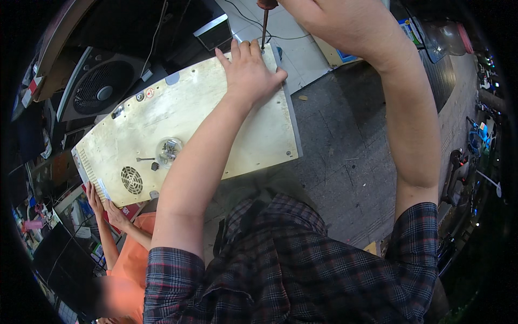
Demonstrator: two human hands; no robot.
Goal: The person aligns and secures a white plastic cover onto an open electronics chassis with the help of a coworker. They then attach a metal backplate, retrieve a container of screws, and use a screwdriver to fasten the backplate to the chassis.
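Observation:
A broad pale metal panel (216, 140) with a round vent grille lies tilted across the view in front of me. My left hand (249, 73) rests flat on its far right part, fingers spread. At the top edge of the view, my right hand (324, 19) grips a screwdriver (265, 27) by its dark red handle; the fingers are largely cut off. The screwdriver's tip meets the panel's far right corner. A clear round dish (169, 151) of small screws and metal bits sits on the panel, beside a dark knob (155, 166) and a small fork-shaped piece (144, 159).
Another person's hands (114, 215) touch the panel's left end; that person wears an orange shirt (141, 232). Beyond the panel stands a grey box fan (102, 89). A clear jar (448, 39) with a pink lid is at the far right, above grey paving (345, 146).

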